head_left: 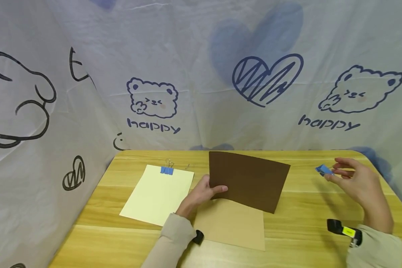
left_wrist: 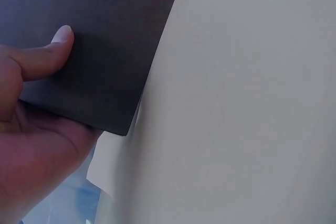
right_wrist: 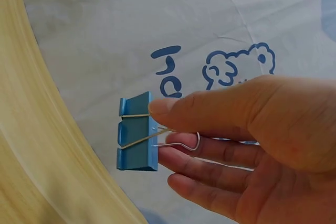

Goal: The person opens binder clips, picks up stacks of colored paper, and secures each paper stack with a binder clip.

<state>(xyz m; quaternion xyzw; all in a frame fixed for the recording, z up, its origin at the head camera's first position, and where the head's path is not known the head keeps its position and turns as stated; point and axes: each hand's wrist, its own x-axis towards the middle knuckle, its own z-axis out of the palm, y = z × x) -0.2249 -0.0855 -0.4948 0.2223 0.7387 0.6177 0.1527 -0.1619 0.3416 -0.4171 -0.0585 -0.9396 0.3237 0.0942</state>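
My left hand (head_left: 202,191) holds a dark brown sheet (head_left: 249,180) by its left side, thumb on the near face and the other fingers behind it. The sheet is raised and slightly bowed above the table, overlapping a tan sheet (head_left: 231,225) in the head view. In the left wrist view the brown sheet (left_wrist: 100,51) shows the thumb pressed flat on it. To the right, my right hand (head_left: 361,184) pinches a blue binder clip (head_left: 325,170) above the table. The right wrist view shows the clip (right_wrist: 137,135) with its wire handles, held between thumb and fingers.
Pale yellow paper (head_left: 157,195) lies on the left of the wooden table (head_left: 97,212), with another blue binder clip (head_left: 166,170) on its top edge. A white printed cloth (head_left: 194,74) hangs behind the table and along its left side.
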